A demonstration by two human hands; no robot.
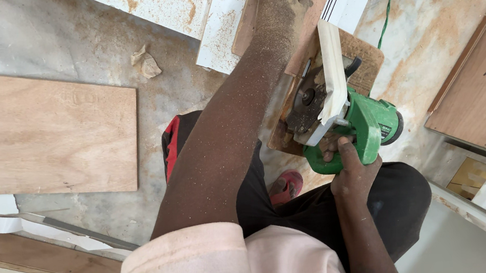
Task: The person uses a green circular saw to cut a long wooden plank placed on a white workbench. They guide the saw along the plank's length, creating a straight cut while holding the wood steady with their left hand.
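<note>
The scene is lit evenly by soft, bright daylight; no direct source is seen. Only faint, diffuse shadows are cast, under the left arm (229, 126) and beside the saw (345, 122), and no hard glare is noted on the floor (61, 35). Focus is held sharp across the middle, while the sleeve (221, 267) at the bottom edge is slightly softened, and straight board edges are bowed a little toward the frame borders.
</note>
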